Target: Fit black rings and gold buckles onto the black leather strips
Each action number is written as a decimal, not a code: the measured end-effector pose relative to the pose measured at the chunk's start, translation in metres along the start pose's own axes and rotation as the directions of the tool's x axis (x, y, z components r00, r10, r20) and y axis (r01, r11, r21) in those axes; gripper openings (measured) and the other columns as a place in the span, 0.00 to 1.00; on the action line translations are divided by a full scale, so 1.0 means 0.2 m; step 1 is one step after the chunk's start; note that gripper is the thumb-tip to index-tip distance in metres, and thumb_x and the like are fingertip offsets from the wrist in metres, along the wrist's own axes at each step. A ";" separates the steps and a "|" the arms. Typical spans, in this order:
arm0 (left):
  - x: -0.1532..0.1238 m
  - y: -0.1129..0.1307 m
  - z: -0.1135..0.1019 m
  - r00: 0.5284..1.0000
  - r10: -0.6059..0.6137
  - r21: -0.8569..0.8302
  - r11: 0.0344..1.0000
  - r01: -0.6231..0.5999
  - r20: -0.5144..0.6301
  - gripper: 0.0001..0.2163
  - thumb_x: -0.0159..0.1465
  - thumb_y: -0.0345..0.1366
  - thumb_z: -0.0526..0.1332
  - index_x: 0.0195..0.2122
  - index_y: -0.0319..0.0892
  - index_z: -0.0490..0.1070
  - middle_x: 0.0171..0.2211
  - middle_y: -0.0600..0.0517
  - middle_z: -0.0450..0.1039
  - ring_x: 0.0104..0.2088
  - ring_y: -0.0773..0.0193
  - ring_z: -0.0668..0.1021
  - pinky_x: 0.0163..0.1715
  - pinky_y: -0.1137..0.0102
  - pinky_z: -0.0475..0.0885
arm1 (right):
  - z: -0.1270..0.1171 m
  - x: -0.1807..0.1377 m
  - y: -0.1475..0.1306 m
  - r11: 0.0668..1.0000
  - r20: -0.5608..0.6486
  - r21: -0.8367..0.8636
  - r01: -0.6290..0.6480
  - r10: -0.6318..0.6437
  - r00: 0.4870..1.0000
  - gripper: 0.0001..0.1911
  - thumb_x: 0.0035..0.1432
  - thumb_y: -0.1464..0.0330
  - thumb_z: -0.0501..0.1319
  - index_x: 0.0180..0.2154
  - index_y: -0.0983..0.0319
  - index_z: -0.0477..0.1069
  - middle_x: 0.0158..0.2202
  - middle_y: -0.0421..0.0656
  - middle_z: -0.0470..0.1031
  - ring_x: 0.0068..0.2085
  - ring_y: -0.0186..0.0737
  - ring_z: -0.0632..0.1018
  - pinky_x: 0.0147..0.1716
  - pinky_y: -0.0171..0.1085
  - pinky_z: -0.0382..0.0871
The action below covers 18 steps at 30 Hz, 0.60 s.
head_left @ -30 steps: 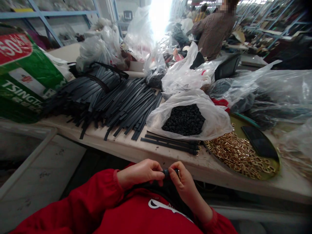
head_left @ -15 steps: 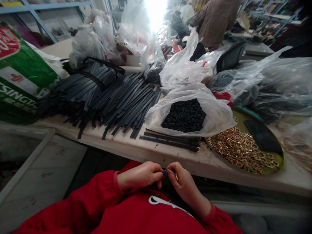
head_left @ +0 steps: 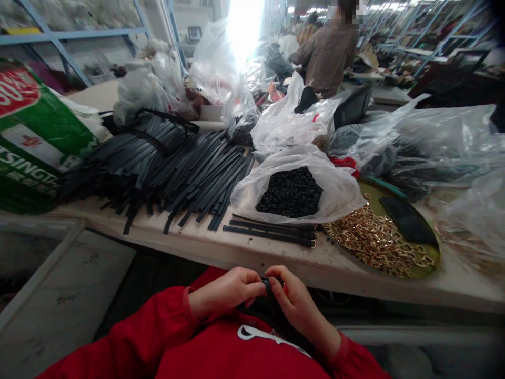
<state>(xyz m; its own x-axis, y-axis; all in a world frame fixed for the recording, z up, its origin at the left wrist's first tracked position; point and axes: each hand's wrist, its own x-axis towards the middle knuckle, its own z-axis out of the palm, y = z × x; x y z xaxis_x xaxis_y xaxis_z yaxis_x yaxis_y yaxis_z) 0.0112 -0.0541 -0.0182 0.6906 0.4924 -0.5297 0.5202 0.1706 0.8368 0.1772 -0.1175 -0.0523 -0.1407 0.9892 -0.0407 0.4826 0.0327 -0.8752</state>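
Close in front of my red top, my left hand [head_left: 231,289] and my right hand [head_left: 295,302] pinch a black strap [head_left: 267,287] between them. Most of the strap is hidden by the fingers. A small glint shows at the right fingers, too small to make out. Just beyond, on the table, lie a few black straps [head_left: 272,231] side by side with gold metal at their right ends. Behind them a plastic bag [head_left: 343,197] gapes around many small black loops [head_left: 290,192]. Gold buckles [head_left: 366,237] are heaped in a round tray [head_left: 430,266].
Many loose black strips [head_left: 205,173] spread over the table's left part, beside a green printed sack [head_left: 43,131]. A dark flat slab [head_left: 410,218] rests in the tray. Clear plastic bags [head_left: 450,137] crowd the back right. A person [head_left: 327,58] stands beyond, facing away.
The camera view has tilted up a little, showing more of the room. My right fingers have shifted slightly at the strap; both hands stay together on it.
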 end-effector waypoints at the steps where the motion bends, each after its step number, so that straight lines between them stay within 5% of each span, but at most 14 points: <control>1: 0.00 0.00 0.00 1.000 0.000 0.008 1.000 0.000 -0.015 0.16 0.58 0.45 0.52 0.20 0.39 0.61 0.16 0.58 0.60 0.18 0.72 0.62 0.18 0.76 0.55 | 0.00 0.00 -0.01 1.000 0.005 0.013 0.008 -0.008 1.000 0.11 0.61 0.64 0.47 0.39 0.60 0.64 0.34 0.42 0.71 0.36 0.37 0.72 0.34 0.34 0.65; 6: 0.02 0.00 0.03 1.000 -0.008 0.023 1.000 0.009 -0.024 0.13 0.59 0.43 0.51 0.23 0.40 0.63 0.17 0.58 0.62 0.17 0.72 0.63 0.17 0.76 0.56 | 0.00 0.00 -0.01 0.999 -0.045 0.046 0.022 -0.020 0.999 0.11 0.61 0.65 0.46 0.39 0.60 0.64 0.32 0.41 0.71 0.31 0.34 0.71 0.29 0.32 0.65; 13: 0.07 0.02 -0.01 0.998 0.042 0.131 0.991 -0.036 -0.044 0.12 0.58 0.40 0.51 0.24 0.39 0.66 0.19 0.57 0.65 0.19 0.71 0.65 0.19 0.76 0.57 | -0.02 0.03 0.05 0.961 -0.120 -0.235 0.143 -0.174 0.977 0.09 0.59 0.70 0.50 0.40 0.59 0.65 0.33 0.44 0.74 0.34 0.39 0.73 0.33 0.37 0.66; 18: 0.12 0.07 0.00 0.996 0.072 0.101 0.993 -0.068 -0.044 0.12 0.59 0.38 0.50 0.34 0.39 0.70 0.22 0.56 0.66 0.20 0.70 0.67 0.18 0.77 0.59 | -0.04 0.07 0.05 0.970 -0.121 -0.162 0.179 -0.200 0.972 0.09 0.59 0.70 0.49 0.40 0.59 0.65 0.33 0.44 0.74 0.33 0.38 0.73 0.33 0.37 0.66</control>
<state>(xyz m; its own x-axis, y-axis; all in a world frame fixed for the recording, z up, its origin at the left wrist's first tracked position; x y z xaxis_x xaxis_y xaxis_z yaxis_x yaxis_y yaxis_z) 0.0354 -0.0407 -0.0196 0.7039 0.5402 -0.4613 0.5205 0.0498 0.8524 0.1882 -0.1028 -0.0582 -0.1288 0.9726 0.1934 0.5831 0.2320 -0.7786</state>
